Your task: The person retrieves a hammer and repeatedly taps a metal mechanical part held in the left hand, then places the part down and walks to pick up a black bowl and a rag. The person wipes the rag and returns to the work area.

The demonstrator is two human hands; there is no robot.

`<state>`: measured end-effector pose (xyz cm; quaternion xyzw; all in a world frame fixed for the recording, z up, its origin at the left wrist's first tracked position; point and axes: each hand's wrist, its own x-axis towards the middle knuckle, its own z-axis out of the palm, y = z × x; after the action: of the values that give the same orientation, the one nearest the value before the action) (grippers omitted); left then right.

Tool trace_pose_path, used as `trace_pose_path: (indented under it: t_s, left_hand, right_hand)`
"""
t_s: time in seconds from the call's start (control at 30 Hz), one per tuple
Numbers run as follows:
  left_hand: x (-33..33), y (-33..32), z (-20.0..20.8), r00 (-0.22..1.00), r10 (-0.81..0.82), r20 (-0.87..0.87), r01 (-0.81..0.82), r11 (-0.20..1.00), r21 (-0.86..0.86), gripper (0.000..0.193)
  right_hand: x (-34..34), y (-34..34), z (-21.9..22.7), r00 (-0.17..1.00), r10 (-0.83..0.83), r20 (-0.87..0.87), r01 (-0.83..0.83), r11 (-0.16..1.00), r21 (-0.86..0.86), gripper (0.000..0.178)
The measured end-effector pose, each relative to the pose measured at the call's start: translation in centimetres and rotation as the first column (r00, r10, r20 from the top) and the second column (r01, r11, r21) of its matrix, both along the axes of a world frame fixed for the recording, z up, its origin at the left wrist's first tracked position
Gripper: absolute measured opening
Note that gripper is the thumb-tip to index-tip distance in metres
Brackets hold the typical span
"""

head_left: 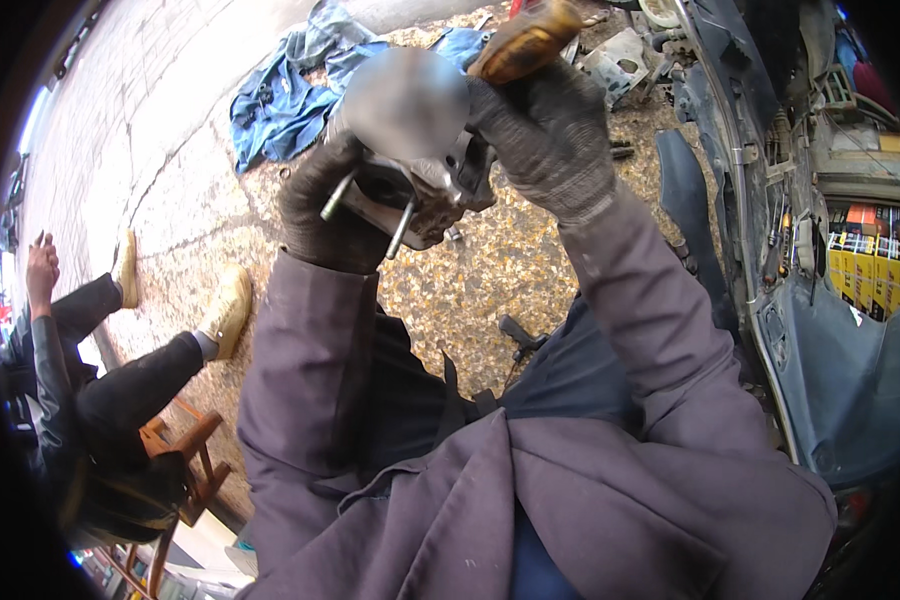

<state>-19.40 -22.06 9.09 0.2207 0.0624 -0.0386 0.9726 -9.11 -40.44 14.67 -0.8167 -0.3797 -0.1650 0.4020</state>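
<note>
Downward fisheye view from head height

Metal part (440,188) in left hand (332,212); tool (526,42) in right hand (560,135).
Cloth (275,112) on floor (485,270) beyond (scattered parts (618,66) to its right); person (135,400) and chair (200,437) left; panel (840,375) right, boxes (867,268) just beyond.
</note>
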Motion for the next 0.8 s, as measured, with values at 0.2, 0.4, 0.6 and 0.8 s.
trace_pose_path:
  t_s: [0.2,0.4,0.6,0.8]
  left_hand:
    - [0.3,0.2,-0.4,0.999,0.030,0.027,-0.030,1.000,-0.008,0.048]
    - [0.5,-0.1,0.3,0.991,-0.044,0.126,0.063,0.987,-0.151,0.047]
    - [0.5,-0.2,0.5,0.987,-0.102,0.128,0.121,0.980,-0.155,0.039]
    - [0.1,-0.4,0.5,1.000,0.003,-0.001,-0.003,1.000,-0.005,0.043]
  right_hand:
    - [0.4,-0.7,0.7,0.997,0.080,0.010,-0.079,0.961,0.264,0.019]
    - [-0.8,-0.7,2.0,0.929,0.339,-0.150,-0.156,0.725,0.671,0.030]
    - [-0.1,-0.6,0.4,0.961,0.277,-0.027,-0.225,0.831,0.508,0.028]
    - [-0.2,0.3,0.7,0.971,0.124,-0.203,-0.104,0.989,0.106,0.023]
